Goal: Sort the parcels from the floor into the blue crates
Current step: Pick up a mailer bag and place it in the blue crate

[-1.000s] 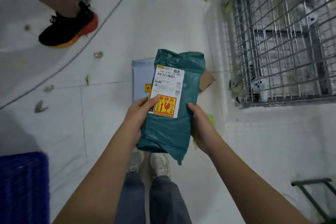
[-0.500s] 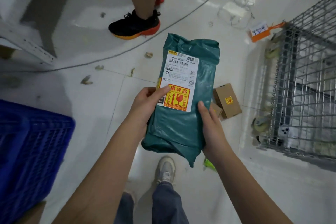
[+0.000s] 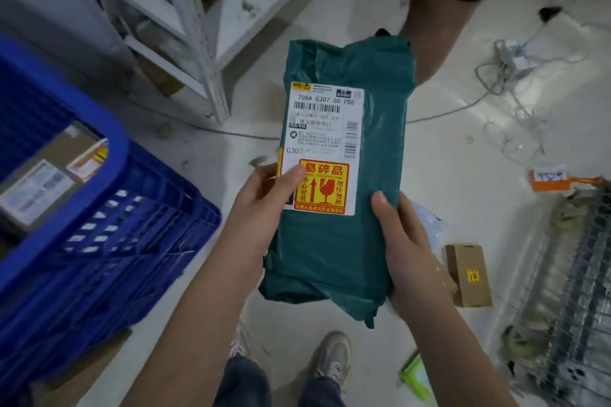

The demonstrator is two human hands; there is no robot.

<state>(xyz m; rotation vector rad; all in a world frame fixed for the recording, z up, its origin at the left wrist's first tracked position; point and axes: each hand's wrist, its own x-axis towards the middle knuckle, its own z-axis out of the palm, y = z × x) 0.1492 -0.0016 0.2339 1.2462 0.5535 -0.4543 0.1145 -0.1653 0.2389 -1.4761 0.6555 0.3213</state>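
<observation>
I hold a dark green plastic-wrapped parcel (image 3: 370,175) upright in front of me, its white shipping label and orange fragile sticker facing up. My left hand (image 3: 264,205) grips its left edge with the thumb on the label. My right hand (image 3: 406,248) grips its right edge, thumb on the wrap. A blue crate (image 3: 109,241) stands on the floor to my left, apart from the parcel, with a brown cardboard parcel (image 3: 43,182) inside it. A small brown box (image 3: 468,274) lies on the floor to the right, beside a pale plastic mailer (image 3: 429,225).
A white metal shelf frame (image 3: 195,43) stands at the back left. Another person's leg (image 3: 436,26) is just behind the parcel. A wire cage trolley (image 3: 575,307) is at the right. White cables (image 3: 506,76), an orange tag (image 3: 558,180) and a green item (image 3: 416,377) lie on the floor.
The view has swung left: the blue crate has come closer on my left and the wire cage has slid to the right edge. Both hands keep the same hold on the green parcel.
</observation>
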